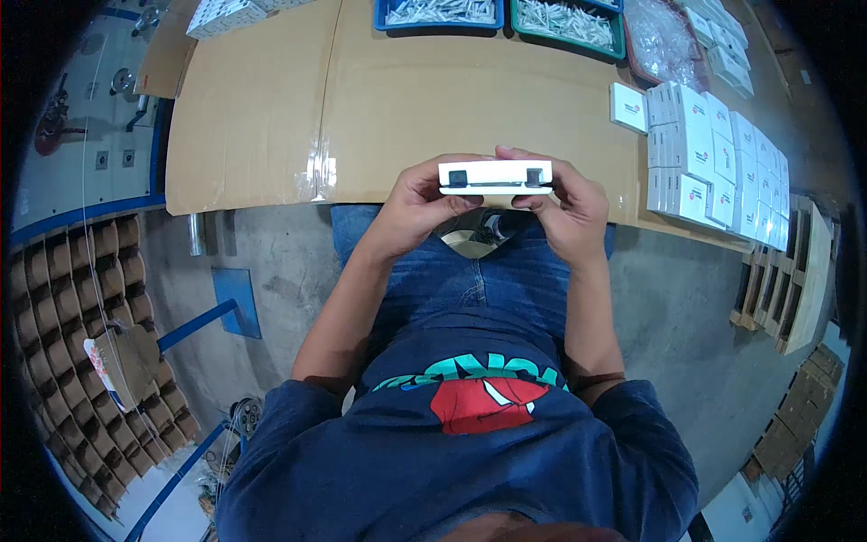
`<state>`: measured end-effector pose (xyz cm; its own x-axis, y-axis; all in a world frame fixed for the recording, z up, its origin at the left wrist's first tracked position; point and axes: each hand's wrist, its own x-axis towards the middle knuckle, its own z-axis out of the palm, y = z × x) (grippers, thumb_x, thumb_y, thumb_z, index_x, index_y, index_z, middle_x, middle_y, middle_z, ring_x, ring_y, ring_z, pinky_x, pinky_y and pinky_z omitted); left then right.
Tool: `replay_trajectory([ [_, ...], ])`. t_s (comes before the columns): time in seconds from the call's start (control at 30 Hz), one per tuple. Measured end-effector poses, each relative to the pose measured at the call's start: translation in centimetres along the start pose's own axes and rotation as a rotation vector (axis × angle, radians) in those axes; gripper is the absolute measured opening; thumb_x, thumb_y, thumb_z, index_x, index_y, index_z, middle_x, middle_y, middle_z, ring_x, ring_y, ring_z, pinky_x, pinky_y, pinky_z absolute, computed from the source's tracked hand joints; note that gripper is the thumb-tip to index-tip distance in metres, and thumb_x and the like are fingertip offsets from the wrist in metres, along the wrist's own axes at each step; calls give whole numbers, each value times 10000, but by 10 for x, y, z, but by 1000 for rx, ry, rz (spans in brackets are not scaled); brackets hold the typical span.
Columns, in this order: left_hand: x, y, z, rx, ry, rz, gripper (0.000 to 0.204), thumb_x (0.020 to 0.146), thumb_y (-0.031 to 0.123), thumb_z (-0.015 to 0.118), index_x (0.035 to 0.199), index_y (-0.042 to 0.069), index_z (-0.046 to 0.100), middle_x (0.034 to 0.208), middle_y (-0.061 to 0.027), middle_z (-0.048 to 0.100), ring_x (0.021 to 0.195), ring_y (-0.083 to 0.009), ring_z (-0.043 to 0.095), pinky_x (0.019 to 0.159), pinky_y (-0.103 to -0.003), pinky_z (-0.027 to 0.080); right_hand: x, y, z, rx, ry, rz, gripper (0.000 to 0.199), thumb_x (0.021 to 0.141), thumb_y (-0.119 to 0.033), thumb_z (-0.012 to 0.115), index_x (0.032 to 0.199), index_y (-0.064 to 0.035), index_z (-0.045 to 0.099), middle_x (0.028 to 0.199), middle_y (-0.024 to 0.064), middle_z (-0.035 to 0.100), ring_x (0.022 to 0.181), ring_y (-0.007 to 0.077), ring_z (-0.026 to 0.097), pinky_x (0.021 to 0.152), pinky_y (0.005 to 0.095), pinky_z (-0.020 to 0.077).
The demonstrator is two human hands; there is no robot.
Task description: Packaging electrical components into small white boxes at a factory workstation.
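Note:
A small white box point(495, 170) is held level in front of me, just past the table's near edge. My left hand point(421, 200) grips its left end, thumb underneath and fingers behind. On the right end, my right hand point(573, 206) has the same kind of hold. Two dark square openings show on the side of the box facing me, with a thin gap between them. What is inside the box cannot be seen. The fingers behind it are partly hidden.
The table is covered with brown cardboard point(253, 135). At the back stand a blue tray point(438, 27) and a green tray point(564, 47) of small white pieces, beside a bin of clear plastic bags point(664, 41). Stacked white boxes point(694, 135) line the right, with a single box point(629, 107) alongside.

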<state>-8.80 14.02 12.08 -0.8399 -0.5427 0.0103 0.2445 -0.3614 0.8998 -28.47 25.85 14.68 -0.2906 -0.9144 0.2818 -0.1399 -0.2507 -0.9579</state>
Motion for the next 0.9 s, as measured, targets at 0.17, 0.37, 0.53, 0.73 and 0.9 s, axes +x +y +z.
replay_trajectory([
  [0.17, 5, 5, 1, 19, -61, 42, 446, 928, -56, 694, 1362, 35, 649, 1318, -87, 692, 1236, -191, 644, 1073, -355, 520, -1, 3, 2, 3, 35, -77, 353, 856, 75, 710, 1202, 9, 719, 1223, 162, 755, 1160, 267, 725, 1003, 352, 564],
  [0.37, 9, 22, 15, 97, 18, 89, 488, 865, -66, 757, 1335, 31, 671, 1334, -118, 687, 1246, -212, 643, 1100, -371, 503, 2, 5, 0, -36, 15, -30, 360, 866, 108, 680, 1212, 16, 718, 1267, 177, 734, 1208, 268, 700, 1032, 359, 551],
  [0.53, 7, 26, 20, 150, 146, 198, 487, 802, 56, 855, 1263, 8, 708, 1247, -143, 734, 1190, -230, 674, 1073, -384, 521, 1, 6, 1, 89, 55, 40, 347, 863, 95, 707, 1203, 22, 713, 1296, 201, 714, 1236, 297, 680, 1051, 378, 541],
  [0.73, 6, 24, 17, 235, 129, 265, 372, 871, 88, 807, 1220, -10, 722, 1193, -158, 756, 1152, -242, 693, 1056, -389, 525, 2, 11, 2, 122, 37, 58, 358, 859, 64, 737, 1213, 17, 703, 1301, 214, 708, 1248, 305, 672, 1058, 390, 536],
  [0.9, 8, 21, 11, 252, 61, 293, 392, 885, 53, 787, 1244, -50, 668, 1247, -229, 708, 1237, -346, 664, 1091, -459, 522, 2, 13, 2, 153, 37, 43, 375, 859, 15, 764, 1228, 13, 698, 1300, 213, 708, 1252, 308, 669, 1080, 405, 519],
])
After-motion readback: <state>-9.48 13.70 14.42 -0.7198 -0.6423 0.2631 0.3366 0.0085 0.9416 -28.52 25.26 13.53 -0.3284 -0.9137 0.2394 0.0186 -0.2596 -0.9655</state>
